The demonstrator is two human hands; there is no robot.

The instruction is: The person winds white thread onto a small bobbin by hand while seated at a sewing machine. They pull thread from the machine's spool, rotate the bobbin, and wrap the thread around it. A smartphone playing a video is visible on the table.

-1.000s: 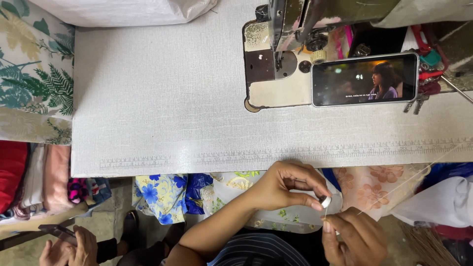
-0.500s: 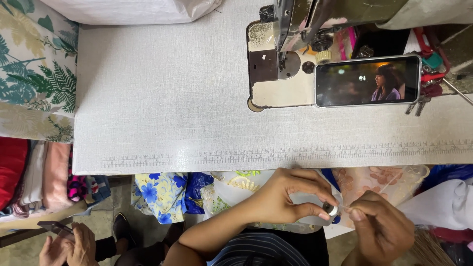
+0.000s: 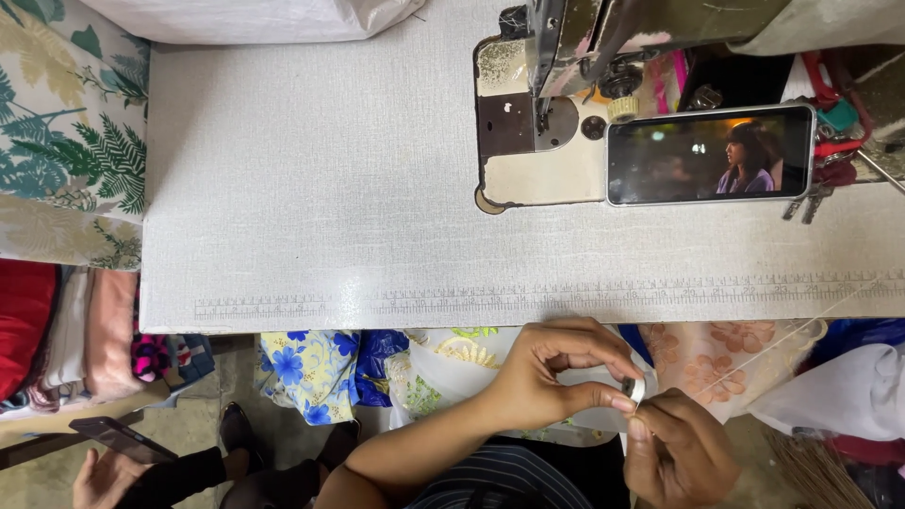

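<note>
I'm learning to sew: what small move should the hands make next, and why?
Probably draw the thin pale thread taut with the right hand. The left hand pinches a small round silver bobbin against it, and the thread slants loosely up toward the grey textured sewing table.

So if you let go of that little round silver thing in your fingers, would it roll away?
Probably. The small round metal piece, pinched between the left hand and right hand, looks like a bobbin, so it would likely roll. It seems hard, stiff and light. A thin thread appears to run from it, which might slow it.
</note>
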